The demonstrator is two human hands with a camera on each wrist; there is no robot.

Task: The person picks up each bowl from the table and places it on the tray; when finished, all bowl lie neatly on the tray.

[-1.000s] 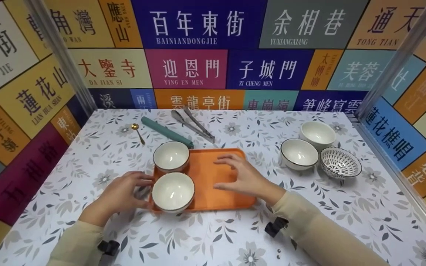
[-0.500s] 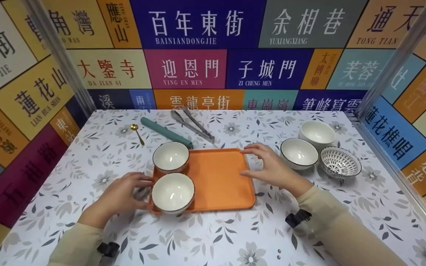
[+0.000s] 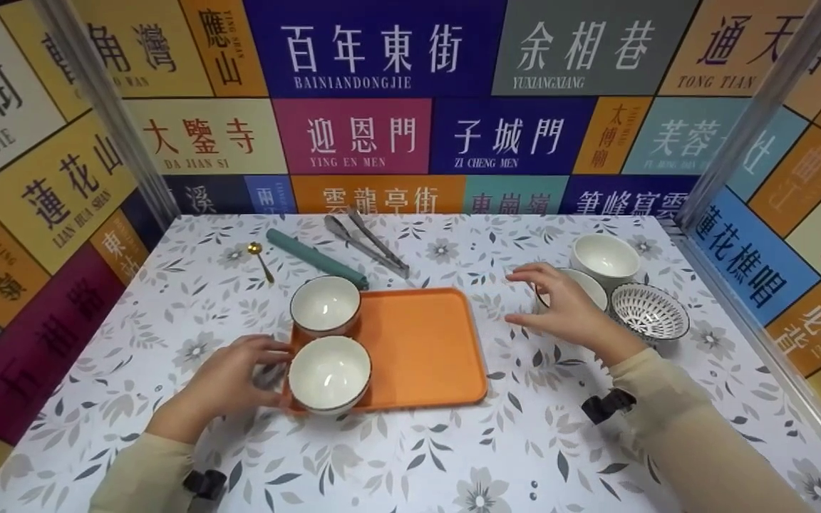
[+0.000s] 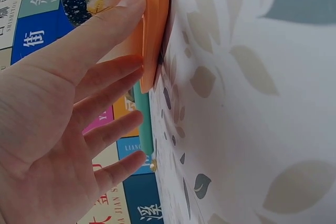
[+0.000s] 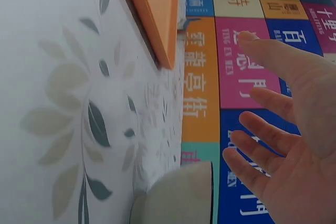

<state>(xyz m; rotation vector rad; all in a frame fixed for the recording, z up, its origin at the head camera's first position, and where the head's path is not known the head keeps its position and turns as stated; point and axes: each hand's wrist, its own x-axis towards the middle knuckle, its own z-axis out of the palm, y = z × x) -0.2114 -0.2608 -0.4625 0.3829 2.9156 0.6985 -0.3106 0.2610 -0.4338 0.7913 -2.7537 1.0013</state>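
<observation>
My left hand [image 3: 229,377] is at the left edge of an orange tray [image 3: 425,349], its fingers extended. In the left wrist view the thumb and fingertips touch or nearly touch the tray's rim [image 4: 152,30]. Two white dark-rimmed bowls, a far bowl [image 3: 325,305] and a near bowl [image 3: 330,374], stand on the tray's left side. The right hand [image 3: 560,306] hovers with spread fingers right of the tray, holding nothing. It partly hides a dark-rimmed white bowl [image 3: 587,286], whose side [image 5: 176,198] shows low in the right wrist view.
Behind that bowl stands another white bowl [image 3: 606,258], and to its right a black-and-white patterned bowl [image 3: 649,313]. Past the tray lie a green rolled item [image 3: 314,256], metal tongs [image 3: 368,246] and a small gold spoon [image 3: 261,262]. Sign-covered walls enclose the table.
My right hand has moved right, from over the tray to in front of the right-hand bowl. The left hand stays at the tray's left edge. Tray and bowls keep their places.
</observation>
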